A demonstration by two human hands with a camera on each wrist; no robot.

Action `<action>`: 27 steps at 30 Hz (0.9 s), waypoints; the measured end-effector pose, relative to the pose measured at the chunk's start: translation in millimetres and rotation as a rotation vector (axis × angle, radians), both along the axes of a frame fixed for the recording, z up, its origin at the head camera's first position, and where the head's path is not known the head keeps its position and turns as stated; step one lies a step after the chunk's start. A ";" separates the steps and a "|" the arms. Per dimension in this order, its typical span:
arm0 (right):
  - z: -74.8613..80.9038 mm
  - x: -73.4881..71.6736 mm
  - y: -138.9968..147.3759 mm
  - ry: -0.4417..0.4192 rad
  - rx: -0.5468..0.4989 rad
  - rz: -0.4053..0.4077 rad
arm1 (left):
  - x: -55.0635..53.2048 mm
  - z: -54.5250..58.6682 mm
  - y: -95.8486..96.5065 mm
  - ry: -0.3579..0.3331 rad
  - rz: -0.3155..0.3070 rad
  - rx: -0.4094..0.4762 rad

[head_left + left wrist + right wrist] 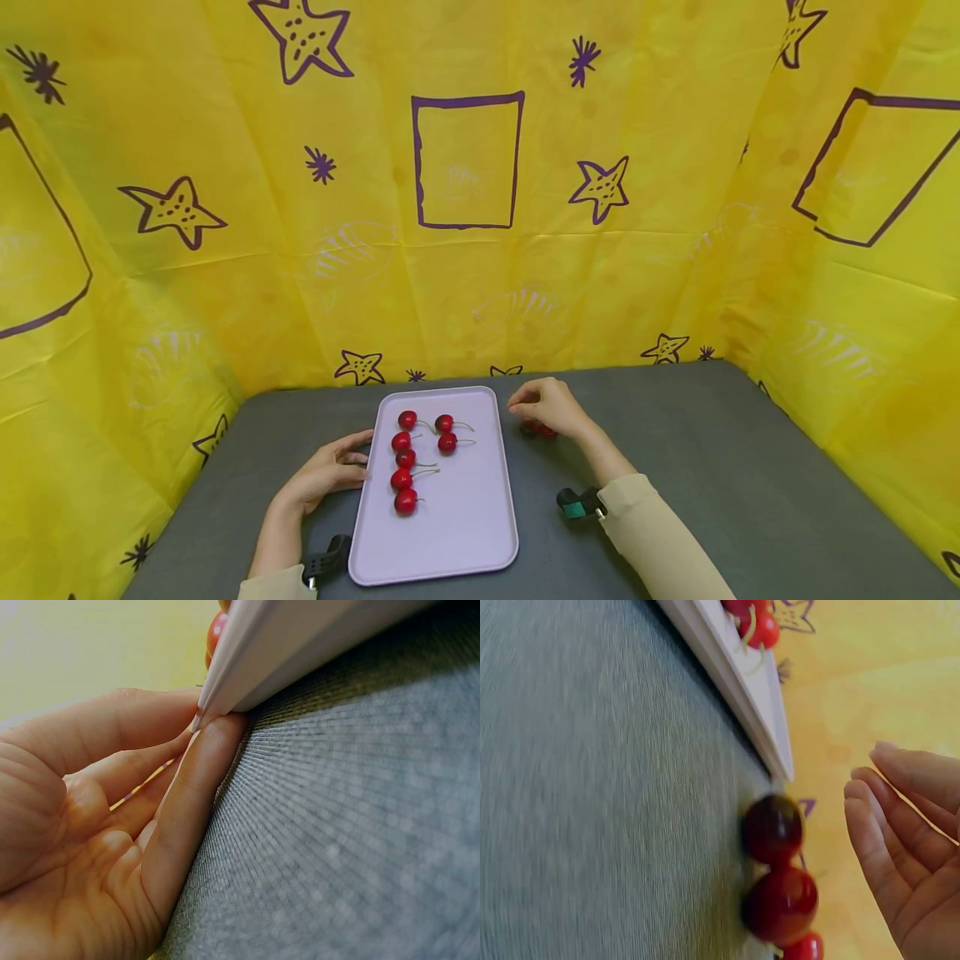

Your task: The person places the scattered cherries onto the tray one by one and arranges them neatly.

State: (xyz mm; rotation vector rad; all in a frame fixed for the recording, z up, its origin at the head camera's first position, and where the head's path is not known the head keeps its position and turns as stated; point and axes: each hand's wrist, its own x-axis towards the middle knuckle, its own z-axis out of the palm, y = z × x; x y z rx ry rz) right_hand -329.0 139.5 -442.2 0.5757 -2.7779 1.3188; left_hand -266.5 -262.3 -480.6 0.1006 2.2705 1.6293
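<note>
While the left hand [322, 475] rested against the left long edge of the tray [465, 529], the right hand [551, 406] hung above the tabletop [675, 467], just past the tray's right edge. Left fingers were loosely spread and touched the rim; in the left wrist view one finger lay low by the tabletop, its tip up against the tray's side. Right hand pinched nothing: fingers slightly bent, tips near the thumb, with a gap between. It was near the loose cherries [780, 904] but apart from them in the right wrist view.

The loose cherries sat on the tabletop, right of the tray's far half, partly hidden by the right hand and wrist in the head view. Three showed in the right wrist view, in a row, the lowest cut off by the frame; the one nearest the tray looked darkest.

On the tray, seven red cherries [405, 459] lay in two columns: five down the left, two at the far end of the right. Their stems pointed roughly right. The tray was pale lilac, flat on the tabletop, its near part bare.

Both arms had beige sleeves [660, 533] and black wrist straps [327, 563]. Behind was a yellow cloth [465, 292] with purple stars [602, 190] and outlined boxes.
</note>
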 end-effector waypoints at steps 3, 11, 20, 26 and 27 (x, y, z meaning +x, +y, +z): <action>-0.8 0.0 10.2 -0.029 -0.031 -0.024 | 0.3 0.1 0.0 0.000 -0.006 0.011; -5.7 0.0 34.0 -0.028 -0.042 -0.041 | 0.9 0.6 1.0 -0.006 0.003 0.004; -14.7 -0.1 52.5 0.024 0.030 -0.099 | -0.2 0.6 1.5 -0.012 0.018 0.003; -23.9 -1.2 62.0 0.046 0.085 -0.119 | -0.2 0.7 1.2 -0.006 0.016 -0.004; -25.0 -1.3 62.9 0.049 0.091 -0.120 | -0.3 0.7 1.1 -0.006 0.015 -0.007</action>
